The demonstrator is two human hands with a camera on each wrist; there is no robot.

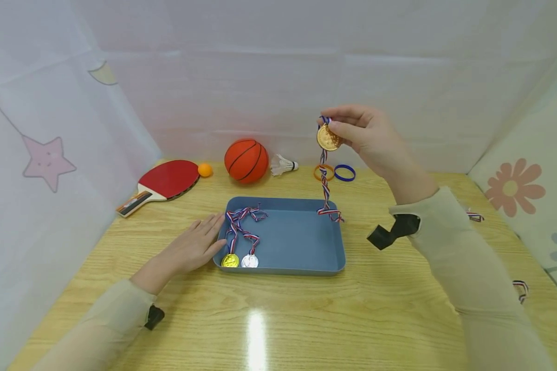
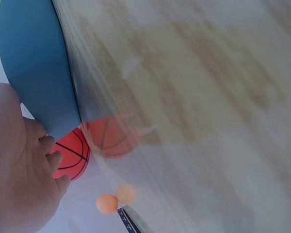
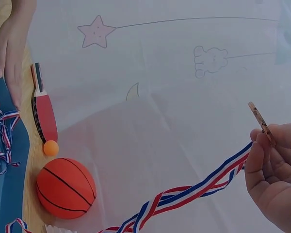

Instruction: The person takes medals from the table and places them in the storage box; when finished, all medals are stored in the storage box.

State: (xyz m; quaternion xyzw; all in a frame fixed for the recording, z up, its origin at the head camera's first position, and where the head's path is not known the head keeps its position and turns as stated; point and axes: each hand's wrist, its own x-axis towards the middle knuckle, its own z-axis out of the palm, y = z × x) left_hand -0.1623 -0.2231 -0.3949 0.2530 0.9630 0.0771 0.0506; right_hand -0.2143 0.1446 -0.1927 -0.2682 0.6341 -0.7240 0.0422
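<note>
The left hand lies flat against the blue tray's 9 o'clock rim, steadying it, while the right hand pinches a gold medal, best lowered ribbon-first.

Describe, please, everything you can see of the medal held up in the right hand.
The medal is a round, gold-coloured disc with an embossed face, shiny like metal or plated plastic. The right hand pinches it between thumb and fingers, raised above the table's far side. In the right wrist view it shows edge-on and thin. Its red, white and blue striped ribbon hangs straight down, its lower end resting on the far right rim of the blue tray. Nothing else touches it.
</note>
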